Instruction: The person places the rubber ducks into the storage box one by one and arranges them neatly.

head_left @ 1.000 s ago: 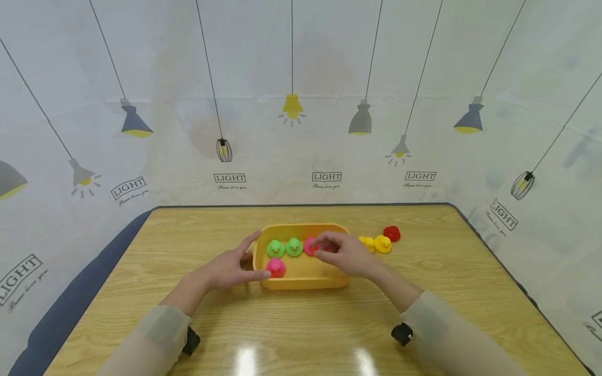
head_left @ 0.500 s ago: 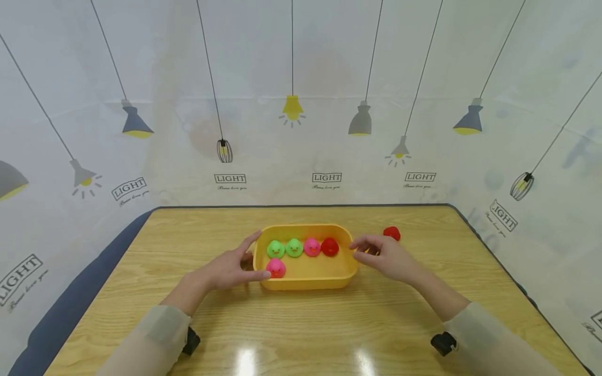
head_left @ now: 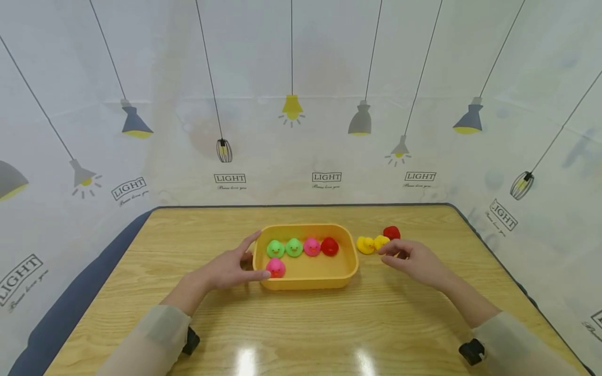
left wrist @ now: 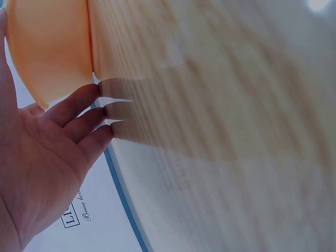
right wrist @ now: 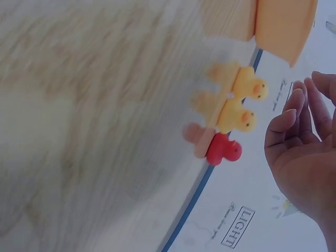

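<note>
In the head view, a shallow yellow plastic tub (head_left: 320,283) holds two green rubber ducks (head_left: 294,247), a pink duck (head_left: 312,247) and a red duck (head_left: 330,247) in a back row. Another pink duck (head_left: 276,268) sits in its near left corner. My left hand (head_left: 230,269) rests against the tub's left end, thumb and index finger spread along it; in the left wrist view its other fingers (left wrist: 84,124) extend loosely. Loosely bent, my right hand (head_left: 416,261) hovers beside two yellow ducks (head_left: 365,245) and a red duck (head_left: 391,233), holding nothing.
The wooden table (head_left: 301,324) ends at a dark blue edge, with a lamp-printed curtain (head_left: 301,188) behind it. The three loose ducks stand in a row on the table to the right of the tub.
My right hand has moved right from above the tub to the loose ducks. The red duck it hid now shows in the tub. My left hand has stayed put.
</note>
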The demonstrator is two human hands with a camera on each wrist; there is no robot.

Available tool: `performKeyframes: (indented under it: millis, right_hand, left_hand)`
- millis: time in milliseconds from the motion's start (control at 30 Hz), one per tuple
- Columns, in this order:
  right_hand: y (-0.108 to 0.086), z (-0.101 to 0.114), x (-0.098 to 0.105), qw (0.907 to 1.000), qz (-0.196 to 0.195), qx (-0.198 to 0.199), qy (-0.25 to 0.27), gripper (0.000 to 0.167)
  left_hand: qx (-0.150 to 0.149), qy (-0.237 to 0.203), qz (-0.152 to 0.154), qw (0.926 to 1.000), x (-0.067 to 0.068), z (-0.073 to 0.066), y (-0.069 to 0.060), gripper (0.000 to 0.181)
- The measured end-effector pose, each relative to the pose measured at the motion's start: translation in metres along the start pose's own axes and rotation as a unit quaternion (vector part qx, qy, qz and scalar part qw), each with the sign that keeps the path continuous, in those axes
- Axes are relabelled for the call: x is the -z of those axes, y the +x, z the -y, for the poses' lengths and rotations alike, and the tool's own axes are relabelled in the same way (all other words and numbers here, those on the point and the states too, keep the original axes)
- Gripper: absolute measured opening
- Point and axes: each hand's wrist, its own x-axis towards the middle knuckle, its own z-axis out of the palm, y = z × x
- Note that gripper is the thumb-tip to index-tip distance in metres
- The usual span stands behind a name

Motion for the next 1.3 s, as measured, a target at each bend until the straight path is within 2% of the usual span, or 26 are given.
performKeyframes:
  millis: [167, 300, 467, 633, 833, 1300]
  right_hand:
    - [-0.002, -0.018, 0.009, 0.9999, -0.010, -0.004, -0.011, 0.030]
    - [-0.001, -0.033, 0.017, 0.9995, -0.022, -0.023, -0.005, 0.033]
    - [0.003, -0.040, 0.026, 0.9988, -0.030, -0.038, -0.003, 0.035]
    - [0.012, -0.048, 0.031, 0.9981, -0.044, -0.041, -0.013, 0.035]
    - [0.027, -0.057, 0.036, 0.9975, -0.044, -0.042, -0.036, 0.037]
    - [0.062, -0.069, 0.032, 0.9932, -0.063, -0.092, -0.034, 0.051]
  left_hand:
    - [0.005, -0.004, 0.001, 1.0000, 0.000, 0.000, 0.000, 0.118]
    - [0.004, -0.007, 0.003, 1.0000, 0.000, 0.000, 0.000, 0.118]
    - [0.003, -0.009, 0.004, 0.9999, 0.000, 0.000, 0.000, 0.119]
    - [0.006, -0.013, 0.005, 0.9999, 0.000, 0.000, 0.000, 0.118]
    - [0.010, -0.009, 0.005, 0.9999, 0.000, 0.001, 0.001, 0.119]
    - [0.018, -0.013, 0.002, 0.9998, -0.001, 0.003, 0.003, 0.117]
